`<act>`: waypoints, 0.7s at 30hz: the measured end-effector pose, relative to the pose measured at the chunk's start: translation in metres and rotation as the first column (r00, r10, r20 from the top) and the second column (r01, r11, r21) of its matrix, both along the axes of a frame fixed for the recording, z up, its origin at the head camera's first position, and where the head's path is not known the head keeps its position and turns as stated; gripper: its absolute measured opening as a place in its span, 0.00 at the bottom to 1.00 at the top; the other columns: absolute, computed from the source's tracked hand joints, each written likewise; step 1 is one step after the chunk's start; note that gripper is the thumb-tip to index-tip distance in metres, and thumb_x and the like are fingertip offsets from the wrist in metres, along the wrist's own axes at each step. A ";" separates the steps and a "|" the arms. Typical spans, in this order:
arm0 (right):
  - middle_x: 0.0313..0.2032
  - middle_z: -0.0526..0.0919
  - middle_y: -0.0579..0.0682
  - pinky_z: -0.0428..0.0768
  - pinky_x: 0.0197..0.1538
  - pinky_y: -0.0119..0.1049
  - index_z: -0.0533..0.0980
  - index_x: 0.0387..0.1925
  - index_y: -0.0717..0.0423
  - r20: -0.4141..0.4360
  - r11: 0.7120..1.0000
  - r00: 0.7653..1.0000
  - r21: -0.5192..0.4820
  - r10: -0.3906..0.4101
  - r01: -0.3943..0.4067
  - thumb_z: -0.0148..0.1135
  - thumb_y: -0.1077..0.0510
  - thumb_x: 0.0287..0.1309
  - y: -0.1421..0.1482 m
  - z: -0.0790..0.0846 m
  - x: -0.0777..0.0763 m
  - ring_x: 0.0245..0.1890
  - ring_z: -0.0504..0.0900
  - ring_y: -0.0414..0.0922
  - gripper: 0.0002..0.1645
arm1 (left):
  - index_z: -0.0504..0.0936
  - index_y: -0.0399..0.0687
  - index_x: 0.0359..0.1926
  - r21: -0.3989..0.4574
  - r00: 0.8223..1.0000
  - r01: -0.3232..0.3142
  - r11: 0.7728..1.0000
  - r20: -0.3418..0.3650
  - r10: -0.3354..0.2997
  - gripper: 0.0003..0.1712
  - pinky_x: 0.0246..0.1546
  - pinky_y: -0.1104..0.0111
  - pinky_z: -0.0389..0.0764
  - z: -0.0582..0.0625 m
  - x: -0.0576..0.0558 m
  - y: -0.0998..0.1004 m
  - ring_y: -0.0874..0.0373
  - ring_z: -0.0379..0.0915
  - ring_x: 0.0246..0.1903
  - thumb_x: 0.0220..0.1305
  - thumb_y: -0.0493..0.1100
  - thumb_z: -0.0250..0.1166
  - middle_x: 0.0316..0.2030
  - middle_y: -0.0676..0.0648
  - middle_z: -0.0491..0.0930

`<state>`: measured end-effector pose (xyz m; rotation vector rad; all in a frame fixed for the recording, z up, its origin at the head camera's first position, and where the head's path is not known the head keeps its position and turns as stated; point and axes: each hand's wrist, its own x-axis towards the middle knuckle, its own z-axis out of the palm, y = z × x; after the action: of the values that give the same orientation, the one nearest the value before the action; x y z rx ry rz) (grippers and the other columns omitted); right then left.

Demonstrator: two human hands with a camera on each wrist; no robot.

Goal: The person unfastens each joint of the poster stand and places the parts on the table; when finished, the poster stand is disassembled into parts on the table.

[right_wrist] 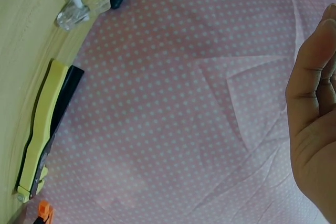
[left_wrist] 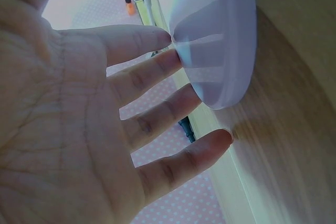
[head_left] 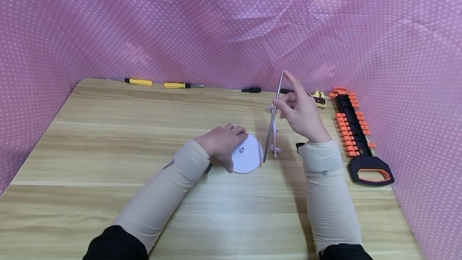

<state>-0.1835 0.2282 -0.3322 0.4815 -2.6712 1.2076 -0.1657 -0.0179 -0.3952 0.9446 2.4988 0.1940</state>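
A white round disc (head_left: 249, 159) with a short central stub lies on the wooden table. My left hand (head_left: 225, 144) rests at its left side, thumb towards the near edge and fingers towards the far edge. The left wrist view shows straight, spread fingers (left_wrist: 147, 124) with some tips at the disc's rim. Above the table, my right hand (head_left: 301, 113) holds a slim metal rod (head_left: 273, 117) with the thumb against it and the index finger reaching its top. The rod slants down beside the disc. Behind it lies a thin white bar with clear clips (head_left: 275, 147).
Along the back edge lie two yellow screwdrivers (head_left: 140, 82) (head_left: 175, 85), a small black screwdriver (head_left: 251, 90) and a yellow-and-black tool (right_wrist: 39, 124). An orange-and-black rack with a handle (head_left: 355, 131) lies at the right. Pink dotted cloth (head_left: 231, 23) surrounds the table.
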 end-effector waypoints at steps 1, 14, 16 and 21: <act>0.33 0.90 0.57 0.80 0.29 0.31 0.54 0.84 0.35 -0.004 1.000 1.000 0.006 0.005 -0.005 0.67 0.56 0.73 0.000 -0.001 0.000 0.21 0.84 0.39 0.48 | 0.59 0.50 0.83 0.002 1.000 0.000 1.000 0.001 0.000 0.71 0.75 0.50 0.66 0.000 0.000 0.000 0.46 0.56 0.77 0.43 0.56 0.89 0.82 0.47 0.57; 0.34 0.90 0.56 0.82 0.30 0.34 0.52 0.84 0.31 0.039 0.999 0.998 0.010 0.041 -0.042 0.67 0.58 0.73 0.001 -0.008 -0.005 0.22 0.84 0.41 0.50 | 0.59 0.50 0.83 0.005 1.000 0.003 1.000 0.007 -0.003 0.70 0.75 0.49 0.65 0.000 0.000 0.000 0.46 0.56 0.76 0.44 0.56 0.89 0.82 0.46 0.57; 0.34 0.90 0.56 0.81 0.30 0.34 0.51 0.84 0.30 0.050 0.999 0.998 0.014 0.041 -0.042 0.67 0.57 0.73 0.001 -0.008 -0.005 0.23 0.85 0.42 0.50 | 0.59 0.49 0.83 0.006 1.000 0.001 1.000 0.012 -0.001 0.70 0.75 0.49 0.65 0.001 0.000 0.000 0.46 0.56 0.76 0.44 0.56 0.89 0.82 0.46 0.57; 0.35 0.90 0.55 0.81 0.29 0.36 0.51 0.84 0.27 0.088 0.999 0.995 0.030 0.038 -0.041 0.67 0.56 0.74 0.001 -0.011 -0.007 0.24 0.85 0.43 0.50 | 0.59 0.49 0.83 0.004 1.000 0.004 1.000 0.010 -0.004 0.70 0.75 0.49 0.65 0.001 0.000 0.000 0.46 0.56 0.76 0.44 0.56 0.89 0.82 0.46 0.57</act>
<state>-0.1908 0.2292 -0.3434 0.4996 -2.7704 1.2254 -0.1655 -0.0181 -0.3941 0.9481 2.4883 0.2013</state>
